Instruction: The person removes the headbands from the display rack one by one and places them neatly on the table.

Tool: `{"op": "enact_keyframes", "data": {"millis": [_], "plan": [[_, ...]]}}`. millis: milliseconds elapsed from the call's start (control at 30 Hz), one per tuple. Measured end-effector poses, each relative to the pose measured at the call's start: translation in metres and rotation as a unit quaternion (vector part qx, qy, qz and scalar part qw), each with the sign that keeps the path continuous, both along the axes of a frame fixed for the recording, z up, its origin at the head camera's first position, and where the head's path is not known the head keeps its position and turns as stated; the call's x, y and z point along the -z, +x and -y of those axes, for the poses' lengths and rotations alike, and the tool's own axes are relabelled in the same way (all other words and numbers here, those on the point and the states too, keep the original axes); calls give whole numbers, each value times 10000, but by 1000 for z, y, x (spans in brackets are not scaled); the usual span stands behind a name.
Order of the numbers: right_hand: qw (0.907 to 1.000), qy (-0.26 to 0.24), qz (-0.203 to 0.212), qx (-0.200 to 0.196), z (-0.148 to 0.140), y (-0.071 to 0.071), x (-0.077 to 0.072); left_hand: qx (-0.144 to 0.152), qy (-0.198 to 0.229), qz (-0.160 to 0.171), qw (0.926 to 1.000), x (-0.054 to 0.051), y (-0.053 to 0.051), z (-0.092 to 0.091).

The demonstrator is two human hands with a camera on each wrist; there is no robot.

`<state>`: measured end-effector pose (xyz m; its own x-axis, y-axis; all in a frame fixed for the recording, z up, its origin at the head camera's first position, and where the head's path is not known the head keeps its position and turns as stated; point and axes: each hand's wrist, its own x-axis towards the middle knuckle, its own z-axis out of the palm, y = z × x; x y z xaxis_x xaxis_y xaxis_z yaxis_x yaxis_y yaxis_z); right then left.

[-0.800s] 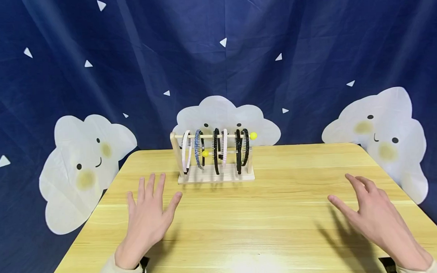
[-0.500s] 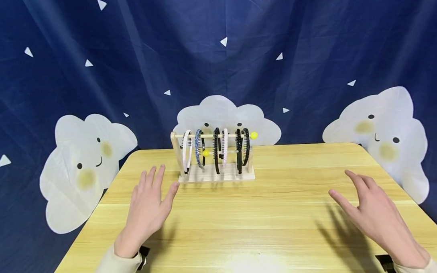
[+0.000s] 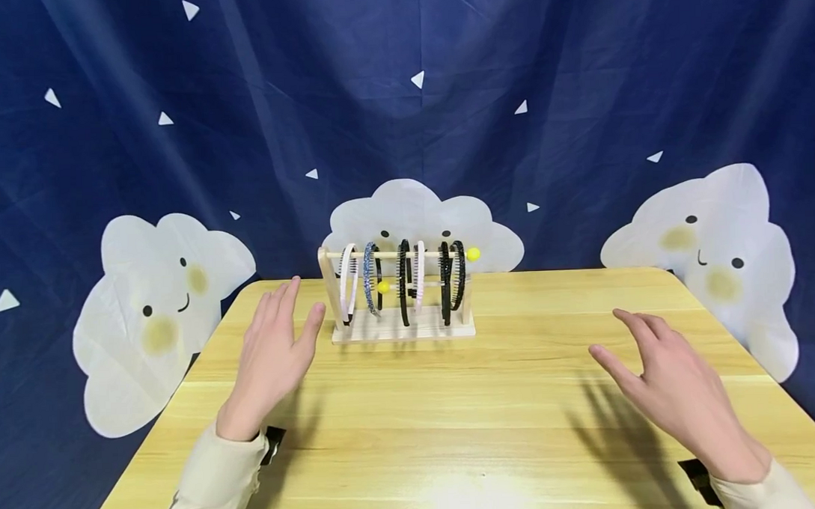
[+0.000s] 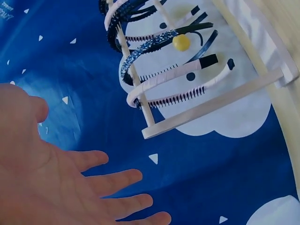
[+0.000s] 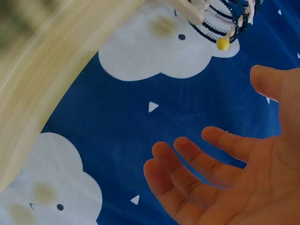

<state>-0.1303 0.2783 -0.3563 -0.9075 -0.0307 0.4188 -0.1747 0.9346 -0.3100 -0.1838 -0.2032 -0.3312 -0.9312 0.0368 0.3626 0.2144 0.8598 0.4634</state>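
A wooden headband stand with two rods stands toward the back of the table. From its rods hang a white headband, a blue glittery headband, a pale pink headband and several black headbands. My left hand hovers over the table, left of and nearer than the stand, its fingers extended and holding nothing. Over the right side my right hand is held in the air, fingers loosely bent and holding nothing. Both palms show bare in the wrist views.
The light wooden table reaches back to a dark blue curtain printed with white clouds and triangles. Yellow balls cap the stand's rod ends. Dark bands sit at the wrists.
My left hand has moved forward, toward the stand's left side. The right hand has shifted forward and to the left. The stand and headbands stay in place.
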Motion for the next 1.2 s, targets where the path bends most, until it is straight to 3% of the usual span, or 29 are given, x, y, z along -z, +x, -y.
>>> {"op": "enact_keyframes", "data": {"millis": [300, 633, 833, 1200], "plan": [[9997, 25, -106, -217, 21, -6, -5, 184, 642, -145, 9977, 4, -22, 2], [9965, -497, -278, -610, 47, -26, -4, -9, 1446, -233, 9892, 14, -47, -4], [9941, -641, -357, -801, 72, -37, -11, -67, 1823, -282, 9828, 16, -61, -9], [9891, -1095, -243, -956, 111, -59, -17, 65, 2067, -260, 9780, 19, -70, -16]]}}
